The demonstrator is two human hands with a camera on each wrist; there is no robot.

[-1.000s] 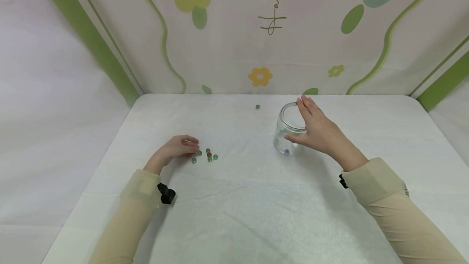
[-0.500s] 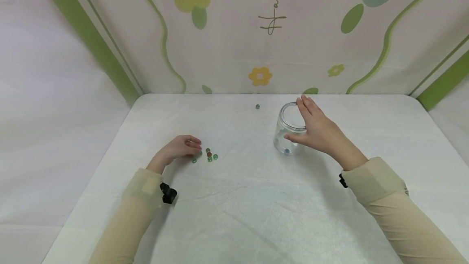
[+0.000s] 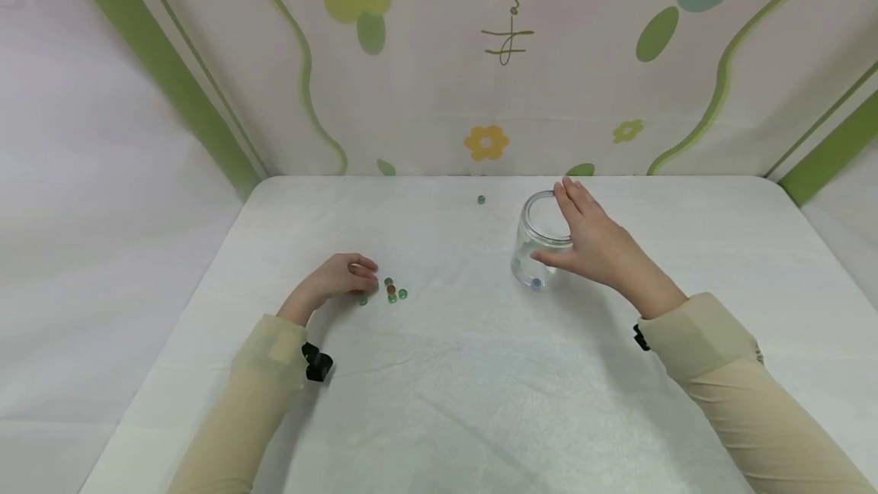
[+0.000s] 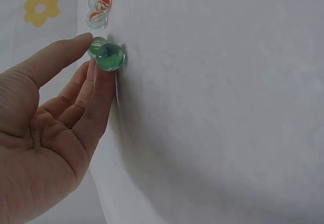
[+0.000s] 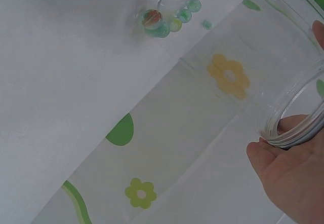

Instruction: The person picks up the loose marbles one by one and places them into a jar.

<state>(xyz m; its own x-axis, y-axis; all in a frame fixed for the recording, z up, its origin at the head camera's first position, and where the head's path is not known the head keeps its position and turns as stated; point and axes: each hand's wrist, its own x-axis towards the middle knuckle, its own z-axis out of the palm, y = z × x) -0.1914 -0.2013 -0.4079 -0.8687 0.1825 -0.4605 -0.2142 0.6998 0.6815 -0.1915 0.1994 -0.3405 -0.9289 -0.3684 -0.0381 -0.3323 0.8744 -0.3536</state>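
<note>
- Across white table [image 3: 439, 402]: room at near middle.
- Right of centre: upright glass jar [image 3: 525, 246].
- Round jar, spread, holding: right hand [image 3: 595, 246].
- Bent by green marble [image 4: 96, 43]: left hand [image 3: 336, 276]; cannot tell if pinching.
- Crowding there: other marbles [image 3: 402, 294]; one near far edge.

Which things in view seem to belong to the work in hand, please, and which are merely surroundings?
Seemingly part of the work:
left hand, at the loose marbles
right hand, on the jar
marbles inside the jar

Surroundings:
white table
flowered backdrop
</note>
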